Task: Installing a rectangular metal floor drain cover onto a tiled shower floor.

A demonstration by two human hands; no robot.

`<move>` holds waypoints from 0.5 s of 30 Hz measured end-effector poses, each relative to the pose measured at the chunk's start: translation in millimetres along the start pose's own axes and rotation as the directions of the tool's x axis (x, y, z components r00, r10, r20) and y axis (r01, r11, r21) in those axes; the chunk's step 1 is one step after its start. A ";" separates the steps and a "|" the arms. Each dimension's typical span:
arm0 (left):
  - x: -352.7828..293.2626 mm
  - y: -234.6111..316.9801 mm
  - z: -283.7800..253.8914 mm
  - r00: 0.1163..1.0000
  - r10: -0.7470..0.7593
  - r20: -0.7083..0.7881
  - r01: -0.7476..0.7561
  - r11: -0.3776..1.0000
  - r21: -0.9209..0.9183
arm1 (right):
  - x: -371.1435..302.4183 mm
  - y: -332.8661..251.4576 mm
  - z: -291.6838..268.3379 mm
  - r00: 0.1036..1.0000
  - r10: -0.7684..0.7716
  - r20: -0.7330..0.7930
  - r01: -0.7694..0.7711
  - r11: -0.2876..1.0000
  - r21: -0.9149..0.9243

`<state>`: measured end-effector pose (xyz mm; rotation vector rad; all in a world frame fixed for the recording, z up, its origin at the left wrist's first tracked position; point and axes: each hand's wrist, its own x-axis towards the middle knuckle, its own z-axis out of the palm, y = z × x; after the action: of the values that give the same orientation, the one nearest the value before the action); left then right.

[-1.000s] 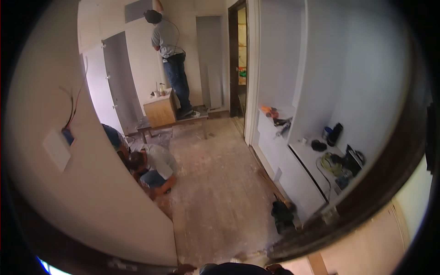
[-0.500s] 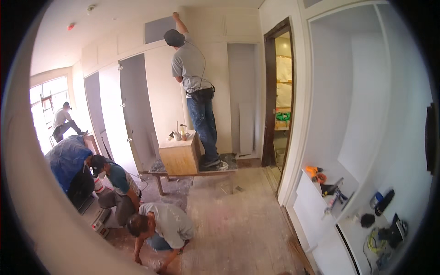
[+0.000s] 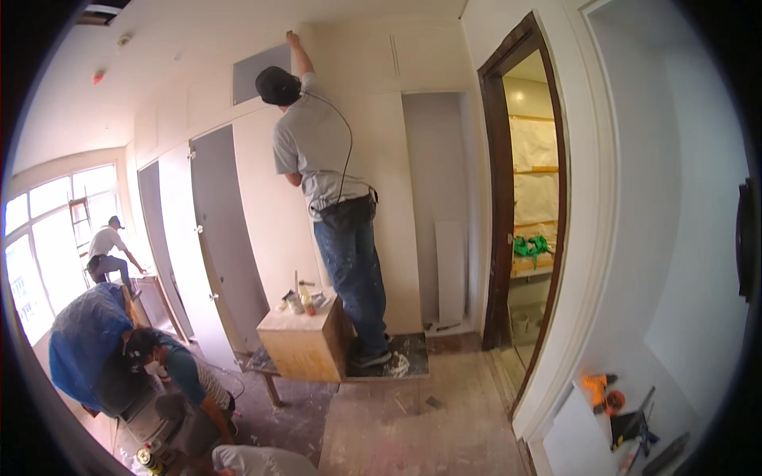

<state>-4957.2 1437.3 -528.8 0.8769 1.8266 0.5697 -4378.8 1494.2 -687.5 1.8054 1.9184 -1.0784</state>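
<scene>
Neither my left hand nor my right hand shows in the head view, and no forearm of mine comes into it. At the lower right, a white built-in shelf holds an orange tool and several dark hand tools. Ahead, a co-worker in a grey shirt stands on a low platform, one arm raised to the wall beside a grey upper opening. Beside that person's legs is a wooden box with small containers and tools on top.
A co-worker in a mask bends down at lower left, near another person's grey back. A blue-covered pile and a person by the windows are farther left. A dark-framed doorway stands right of centre. Scraps lie on the wooden floor.
My view has moved closer to the platform and tilted up. The crouching grey-shirted person and the right-hand shelf now sit lower in the picture, partly cut off. My hands are absent from both frames.
</scene>
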 end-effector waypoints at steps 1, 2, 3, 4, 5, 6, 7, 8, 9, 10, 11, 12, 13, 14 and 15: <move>15.2 -7.4 -2.6 0.998 -0.062 0.030 0.061 0.998 0.009 | 33.2 -25.4 -28.8 1.000 -0.012 -0.011 0.012 1.000 0.004; 27.1 -17.0 -1.3 0.989 -0.133 0.066 0.131 0.991 0.028 | 67.4 -52.8 -56.6 0.999 -0.034 -0.023 0.034 0.999 0.007; 35.4 -26.5 -0.4 0.972 -0.207 0.106 0.203 0.978 0.052 | 100.2 -77.2 -84.9 0.998 -0.051 -0.036 0.051 0.999 0.014; 39.3 -36.5 0.5 0.949 -0.282 0.140 0.274 0.959 0.074 | 132.3 -102.5 -111.8 0.996 -0.071 -0.049 0.072 0.997 0.025; 41.1 -44.8 -1.9 0.922 -0.349 0.168 0.340 0.937 0.083 | 164.6 -129.2 -138.6 0.993 -0.094 -0.065 0.097 0.995 0.034; 41.7 -52.5 -2.2 0.894 -0.404 0.191 0.396 0.915 0.083 | 196.2 -155.2 -164.0 0.989 -0.116 -0.087 0.121 0.991 0.050; 34.1 -58.6 -1.2 0.856 -0.471 0.211 0.470 0.881 0.060 | 228.8 -181.4 -190.1 0.987 -0.138 -0.077 0.142 0.989 0.049; 35.9 -60.3 -5.8 0.836 -0.504 0.218 0.510 0.860 0.035 | 257.6 -205.7 -210.8 0.982 -0.163 -0.091 0.169 0.984 0.062; 40.8 -60.5 -11.3 0.817 -0.530 0.228 0.542 0.840 0.012 | 287.9 -230.2 -230.6 0.977 -0.182 -0.109 0.190 0.979 0.076; 46.6 -59.5 -16.7 0.800 -0.553 0.233 0.570 0.822 -0.008 | 316.7 -251.6 -245.4 0.971 -0.203 -0.126 0.214 0.973 0.088; 56.6 -56.2 -24.3 0.786 -0.569 0.242 0.592 0.805 -0.030 | 347.9 -270.1 -256.1 0.965 -0.221 -0.142 0.235 0.968 0.090; 68.7 -51.4 -32.2 0.771 -0.586 0.251 0.614 0.788 -0.049 | 385.1 -284.1 -261.1 0.957 -0.243 -0.158 0.257 0.963 0.076; 82.2 -46.9 -38.9 0.760 -0.596 0.259 0.630 0.774 -0.068 | 424.9 -295.7 -261.3 0.949 -0.268 -0.166 0.277 0.960 0.037; 100.3 -42.0 -40.6 0.753 -0.594 0.285 0.639 0.764 -0.095 | 477.4 -301.2 -259.0 0.923 -0.331 -0.196 0.321 0.943 -0.085; 125.4 -37.0 -43.5 0.749 -0.584 0.313 0.641 0.758 -0.122 | 524.7 -302.4 -256.9 0.916 -0.390 -0.097 0.328 0.865 -0.380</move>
<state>-5039.6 1511.9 -610.3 0.1405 1.6402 0.2080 -4683.6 2071.6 -768.0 1.4096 2.4393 -0.6213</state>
